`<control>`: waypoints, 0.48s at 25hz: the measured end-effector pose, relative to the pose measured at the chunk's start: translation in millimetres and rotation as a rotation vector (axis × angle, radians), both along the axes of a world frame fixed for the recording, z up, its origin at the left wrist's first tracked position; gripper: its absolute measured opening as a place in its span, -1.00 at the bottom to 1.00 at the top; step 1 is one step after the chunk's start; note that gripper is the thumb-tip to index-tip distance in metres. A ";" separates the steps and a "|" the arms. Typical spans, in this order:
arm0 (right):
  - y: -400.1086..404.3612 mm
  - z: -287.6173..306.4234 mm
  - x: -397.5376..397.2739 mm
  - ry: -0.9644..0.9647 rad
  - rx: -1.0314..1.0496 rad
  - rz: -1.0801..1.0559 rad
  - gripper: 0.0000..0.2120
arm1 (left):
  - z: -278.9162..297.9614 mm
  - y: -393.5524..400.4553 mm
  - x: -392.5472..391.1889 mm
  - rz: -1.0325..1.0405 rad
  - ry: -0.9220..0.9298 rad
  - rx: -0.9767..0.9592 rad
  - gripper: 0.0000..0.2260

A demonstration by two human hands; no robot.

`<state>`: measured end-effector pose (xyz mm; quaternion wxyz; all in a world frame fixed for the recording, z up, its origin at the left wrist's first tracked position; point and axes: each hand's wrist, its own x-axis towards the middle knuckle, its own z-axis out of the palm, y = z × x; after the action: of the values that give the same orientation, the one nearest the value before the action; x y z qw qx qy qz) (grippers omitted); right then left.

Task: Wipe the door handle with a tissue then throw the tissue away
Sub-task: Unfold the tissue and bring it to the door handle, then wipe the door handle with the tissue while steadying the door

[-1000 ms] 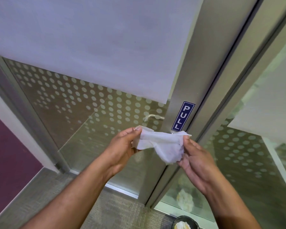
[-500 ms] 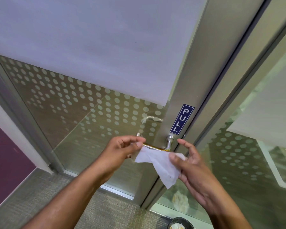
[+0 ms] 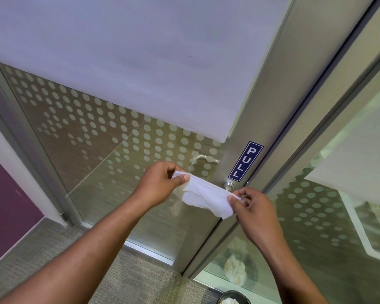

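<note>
**Tissue stretched over the handle**

While the tissue (image 3: pixel 206 197) hangs across the door handle (image 3: pixel 228 185), we see only the handle's round base. Our left hand (image 3: pixel 160 185) pinches one end, our right hand (image 3: pixel 253 207) the other. The bin (image 3: pixel 234 297) is cut off below.

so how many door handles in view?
2. One handle on the near side under the PULL sign, mostly covered by the tissue stretched between left hand and right hand. The second shows through the glass, above the tissue.
</note>
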<state>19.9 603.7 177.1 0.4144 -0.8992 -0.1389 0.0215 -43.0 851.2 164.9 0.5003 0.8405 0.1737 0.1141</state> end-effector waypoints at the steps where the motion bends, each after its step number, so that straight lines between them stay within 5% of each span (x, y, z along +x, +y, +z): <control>1: 3.1 -1.7 2.7 -0.026 -0.023 -0.025 -0.88 | -3.1 -1.3 6.5 0.024 0.002 0.008 -0.77; 3: 6.9 -7.2 3.4 -0.074 -0.086 -0.058 -0.86 | -13.1 -4.5 15.8 0.067 0.006 -0.017 -0.96; 8: 4.5 -19.9 -5.3 -0.297 -0.233 -0.046 -0.86 | -34.3 -6.9 20.7 0.148 -0.024 -0.086 -0.81; 12: 36.5 -30.0 -26.6 -0.572 -0.260 0.229 -0.79 | -42.5 -7.6 22.8 0.160 -0.050 -0.082 -0.76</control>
<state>-6.7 640.2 147.1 0.2354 -0.8927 -0.3457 -0.1677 -20.2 843.6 122.4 0.5280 0.7996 0.2322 0.1674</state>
